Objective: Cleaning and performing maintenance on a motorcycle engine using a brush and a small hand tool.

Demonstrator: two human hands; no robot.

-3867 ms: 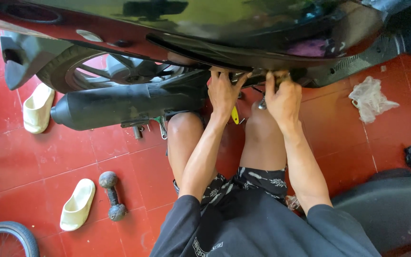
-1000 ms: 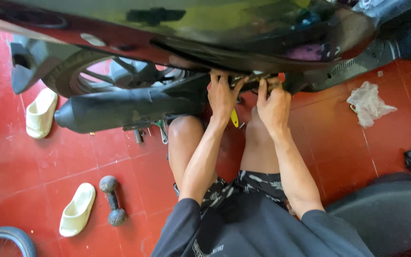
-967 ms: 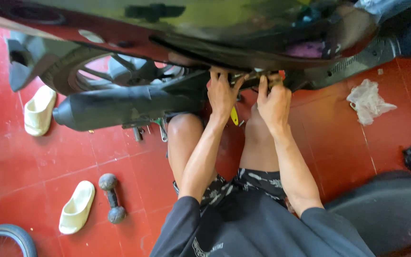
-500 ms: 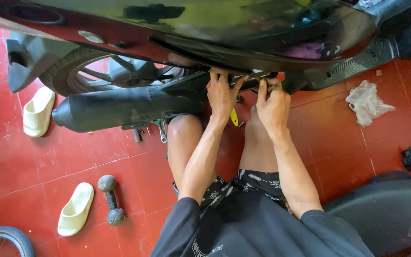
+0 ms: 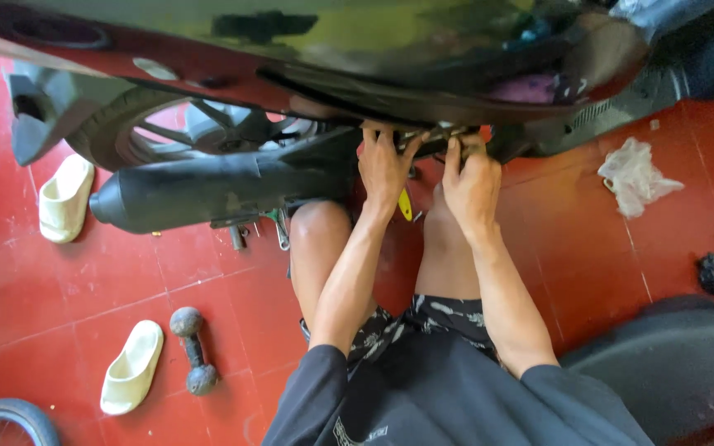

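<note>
Item: underside of a dark green and red motor scooter body (image 5: pixel 390 49), standing on the red tiled floor (image 5: pixel 59 289).

Left hand (image 5: pixel 383 165): I have its fingers curled up onto the black underframe beside the long black exhaust pipe (image 5: pixel 208 192); what the grip holds I cannot tell.

Right hand (image 5: pixel 473 183): closed narrow on a small part at the same spot, part hidden.

Step, as I judge it: working a fastening under the body. Next move calls for steady finger work, done blind.

Nearby: yellow-handled tool (image 5: pixel 405 204), grey dumbbell (image 5: pixel 193 349).
</note>
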